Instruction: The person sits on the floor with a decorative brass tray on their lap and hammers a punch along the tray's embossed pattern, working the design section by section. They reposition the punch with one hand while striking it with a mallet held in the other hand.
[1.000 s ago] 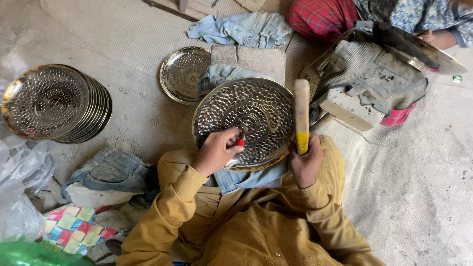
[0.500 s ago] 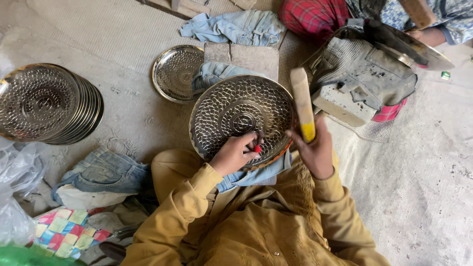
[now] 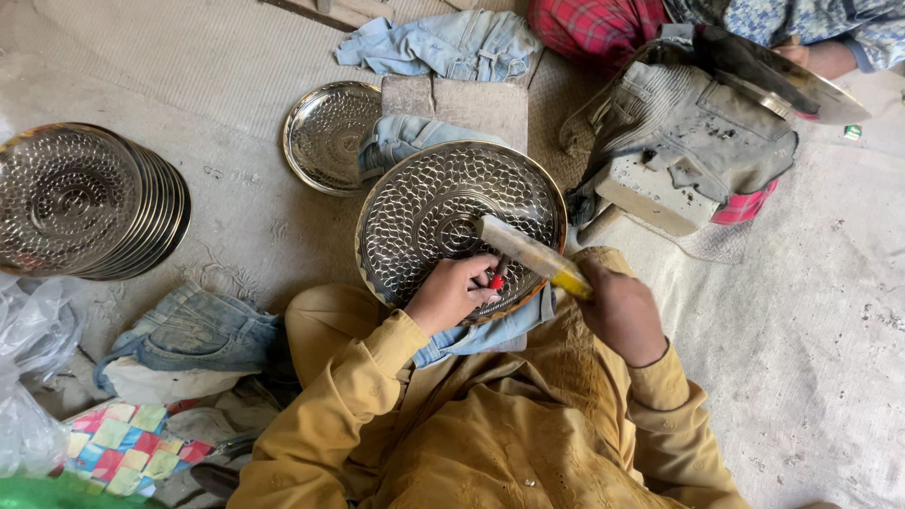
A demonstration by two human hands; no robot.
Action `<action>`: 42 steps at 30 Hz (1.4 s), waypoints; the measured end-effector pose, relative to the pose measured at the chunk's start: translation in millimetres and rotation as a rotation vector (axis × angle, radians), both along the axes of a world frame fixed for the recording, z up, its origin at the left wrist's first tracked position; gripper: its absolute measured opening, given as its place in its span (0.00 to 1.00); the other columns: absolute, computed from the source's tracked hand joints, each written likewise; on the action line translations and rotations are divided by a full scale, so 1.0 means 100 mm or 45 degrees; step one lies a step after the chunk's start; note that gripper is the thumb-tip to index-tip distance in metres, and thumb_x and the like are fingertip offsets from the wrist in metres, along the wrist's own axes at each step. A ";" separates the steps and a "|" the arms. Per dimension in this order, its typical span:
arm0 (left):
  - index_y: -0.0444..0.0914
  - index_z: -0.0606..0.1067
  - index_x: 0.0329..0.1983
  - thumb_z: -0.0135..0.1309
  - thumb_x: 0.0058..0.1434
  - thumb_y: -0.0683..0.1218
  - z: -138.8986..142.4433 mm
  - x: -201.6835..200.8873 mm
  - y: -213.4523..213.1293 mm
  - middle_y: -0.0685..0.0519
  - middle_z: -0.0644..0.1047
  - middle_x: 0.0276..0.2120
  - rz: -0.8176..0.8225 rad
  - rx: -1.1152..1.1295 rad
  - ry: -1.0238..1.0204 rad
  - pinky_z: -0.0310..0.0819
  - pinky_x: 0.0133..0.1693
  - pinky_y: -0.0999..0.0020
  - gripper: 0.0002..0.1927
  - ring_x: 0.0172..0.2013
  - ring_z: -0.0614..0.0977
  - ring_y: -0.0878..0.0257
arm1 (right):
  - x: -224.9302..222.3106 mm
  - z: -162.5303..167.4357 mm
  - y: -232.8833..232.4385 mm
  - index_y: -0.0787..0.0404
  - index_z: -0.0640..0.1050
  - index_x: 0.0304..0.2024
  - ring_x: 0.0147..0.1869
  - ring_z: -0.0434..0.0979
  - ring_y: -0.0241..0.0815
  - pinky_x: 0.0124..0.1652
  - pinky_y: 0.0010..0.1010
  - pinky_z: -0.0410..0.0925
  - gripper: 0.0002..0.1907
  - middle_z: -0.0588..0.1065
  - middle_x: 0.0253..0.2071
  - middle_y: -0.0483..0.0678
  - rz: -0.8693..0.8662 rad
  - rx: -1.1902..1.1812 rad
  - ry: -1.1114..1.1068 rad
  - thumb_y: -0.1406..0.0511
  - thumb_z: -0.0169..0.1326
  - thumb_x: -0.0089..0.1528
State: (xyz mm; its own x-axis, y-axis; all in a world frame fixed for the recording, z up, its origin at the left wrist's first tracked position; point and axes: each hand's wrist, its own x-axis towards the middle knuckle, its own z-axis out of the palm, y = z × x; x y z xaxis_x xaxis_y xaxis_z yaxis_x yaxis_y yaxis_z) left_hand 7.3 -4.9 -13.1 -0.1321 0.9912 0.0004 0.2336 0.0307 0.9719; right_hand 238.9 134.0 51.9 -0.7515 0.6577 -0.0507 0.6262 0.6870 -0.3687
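the left hand point(image 3: 452, 292) pinches a small red-tipped tool point(image 3: 496, 280) against the embossed metal plate point(image 3: 443, 203) on the lap; the right hand point(image 3: 617, 311) grips a wooden mallet point(image 3: 528, 253) over it. dusty grey floor point(image 3: 830, 311), stacked plates point(image 3: 85, 203) left.

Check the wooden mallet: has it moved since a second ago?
Yes. The wooden mallet in the right hand stood upright beside the patterned plate's right rim; now it tilts left, head over the plate's centre.

Soft, even daylight with faint shadows, glare on the stacked metal plates point(image 3: 80, 203), edges perhaps slightly stretched.
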 end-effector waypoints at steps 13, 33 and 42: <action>0.35 0.75 0.58 0.66 0.56 0.40 0.08 0.00 0.03 0.47 0.83 0.31 0.001 -0.111 0.224 0.78 0.31 0.66 0.26 0.27 0.85 0.61 | 0.17 -0.12 0.03 0.60 0.80 0.49 0.28 0.80 0.55 0.31 0.42 0.72 0.18 0.78 0.28 0.57 0.023 0.120 0.177 0.68 0.63 0.55; 0.35 0.77 0.56 0.65 0.56 0.39 0.13 -0.06 0.06 0.49 0.84 0.30 -0.058 -0.138 0.244 0.76 0.30 0.67 0.23 0.26 0.84 0.63 | 0.09 -0.21 -0.05 0.62 0.78 0.40 0.27 0.78 0.52 0.32 0.42 0.71 0.09 0.77 0.27 0.57 -0.209 -0.090 0.366 0.66 0.63 0.60; 0.34 0.78 0.54 0.67 0.54 0.39 0.14 -0.09 0.02 0.47 0.83 0.29 -0.068 -0.037 0.289 0.76 0.32 0.66 0.23 0.26 0.84 0.61 | 0.10 -0.26 -0.11 0.61 0.79 0.46 0.29 0.79 0.55 0.32 0.42 0.71 0.16 0.78 0.27 0.57 -0.033 0.061 0.222 0.70 0.59 0.55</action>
